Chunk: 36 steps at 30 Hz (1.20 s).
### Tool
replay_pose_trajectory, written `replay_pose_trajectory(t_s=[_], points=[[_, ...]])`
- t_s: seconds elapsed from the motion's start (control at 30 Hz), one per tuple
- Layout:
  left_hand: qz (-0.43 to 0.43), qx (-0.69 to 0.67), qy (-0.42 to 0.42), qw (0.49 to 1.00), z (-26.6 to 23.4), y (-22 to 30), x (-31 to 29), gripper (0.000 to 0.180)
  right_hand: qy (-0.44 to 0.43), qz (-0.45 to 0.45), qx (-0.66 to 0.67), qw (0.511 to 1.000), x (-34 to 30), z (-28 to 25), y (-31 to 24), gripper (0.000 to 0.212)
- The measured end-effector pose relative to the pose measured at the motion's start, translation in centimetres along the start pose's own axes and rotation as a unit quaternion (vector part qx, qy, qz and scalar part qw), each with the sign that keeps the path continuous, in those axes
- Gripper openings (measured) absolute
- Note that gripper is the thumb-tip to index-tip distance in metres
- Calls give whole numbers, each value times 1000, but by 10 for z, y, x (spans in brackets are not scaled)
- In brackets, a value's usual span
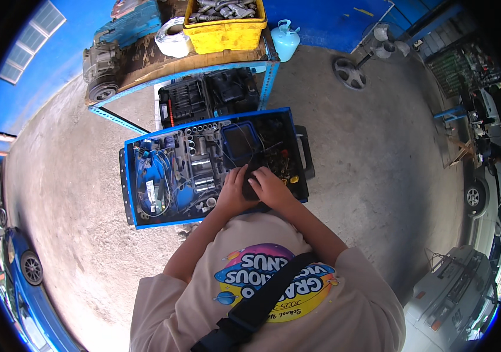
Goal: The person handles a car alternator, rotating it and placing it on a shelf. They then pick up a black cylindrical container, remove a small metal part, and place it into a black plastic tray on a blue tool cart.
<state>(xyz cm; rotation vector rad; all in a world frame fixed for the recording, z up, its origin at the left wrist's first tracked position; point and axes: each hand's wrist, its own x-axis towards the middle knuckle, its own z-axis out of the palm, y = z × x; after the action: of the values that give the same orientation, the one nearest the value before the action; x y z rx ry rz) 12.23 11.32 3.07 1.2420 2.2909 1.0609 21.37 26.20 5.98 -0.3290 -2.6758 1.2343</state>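
My left hand [235,190] and my right hand [272,188] meet over the near right part of a blue tool tray [162,223]. Between them they grip a small black object [251,186], their fingers curled over its sides. Its kind is hard to make out. Just beyond my fingers in the tray is a dark box with a blue rim [240,141]. Left of my left hand lie shiny cylindrical metal pieces [203,176] and a row of sockets [192,144]. Small brassy parts [285,167] lie beyond my right hand.
A bundle of wires and blue items [155,179] fills the tray's left end. Behind it, an open black tool case [183,101] rests under a wooden-topped bench [145,73]. A yellow bin [225,35] of metal parts stands on the bench. A wheel-shaped fan base [349,73] sits far right.
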Motion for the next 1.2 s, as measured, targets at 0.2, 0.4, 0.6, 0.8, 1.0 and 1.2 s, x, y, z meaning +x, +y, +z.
replay_pose_trajectory(t_s=[0.2, 0.4, 0.6, 0.8, 1.0, 1.2], points=[[-11, -34, 35, 999, 0, 1, -3, 99, 94, 15, 48, 994, -3, -26, 25, 17], [-56, -66, 96, 992, -7, 7, -20, 98, -4, 171, 129, 977, -23, -33, 39, 29], [-43, -43, 61, 996, -9, 5, -33, 99, -122, 186, 103, 970, -45, -4, 26, 45], [-65, -4, -56, 996, -19, 5, -33, 112, -102, 275, 163, 942, -47, 14, 27, 33], [-104, -26, -158, 982, -32, 8, -20, 111, -53, 239, 131, 961, -54, 16, 27, 30], [-57, -53, -157, 984, -22, 17, -4, 77, -4, 246, 46, 968, -69, 6, 28, 29]])
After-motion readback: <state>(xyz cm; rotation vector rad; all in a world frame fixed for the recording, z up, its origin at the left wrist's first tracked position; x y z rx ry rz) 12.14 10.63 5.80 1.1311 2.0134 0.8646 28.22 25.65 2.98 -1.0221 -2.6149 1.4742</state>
